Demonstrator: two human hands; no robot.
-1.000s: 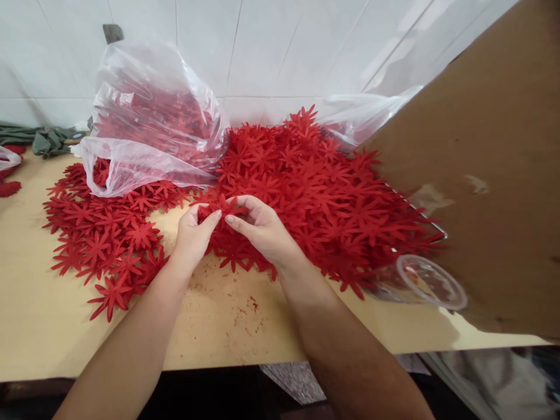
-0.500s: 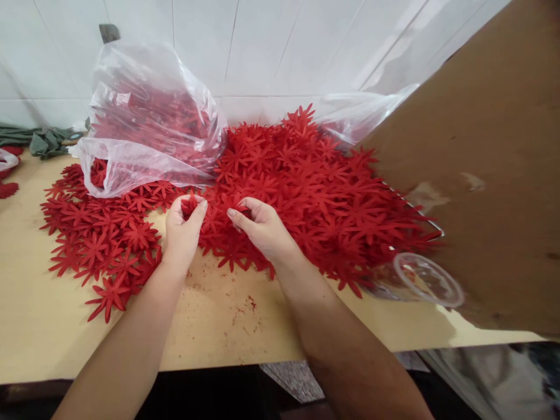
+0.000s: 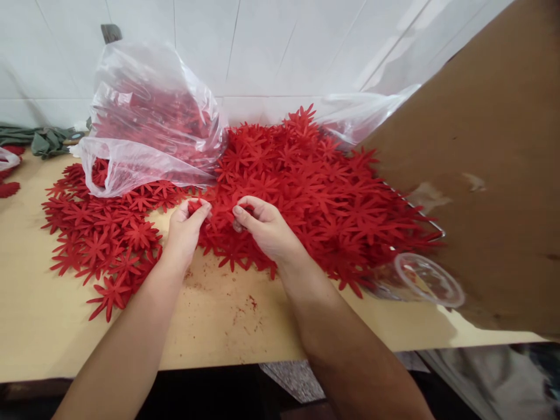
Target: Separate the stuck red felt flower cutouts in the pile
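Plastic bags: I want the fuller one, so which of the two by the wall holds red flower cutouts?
The left clear plastic bag, bulging with red cutouts; the right bag lies flat behind the pile.

Both forearms are cut off by the bottom edge. The flowers inside the bag (image 3: 149, 116) are blurred by the plastic. What is pinched in the left hand (image 3: 186, 227) is mostly hidden by its fingers (image 3: 198, 211). The right part of the flower pile (image 3: 324, 186) and of the surface (image 3: 219, 326) is hidden by the cardboard (image 3: 490, 175), itself cut off at the right edge. A red piece (image 3: 9, 188) is cropped at the left edge.
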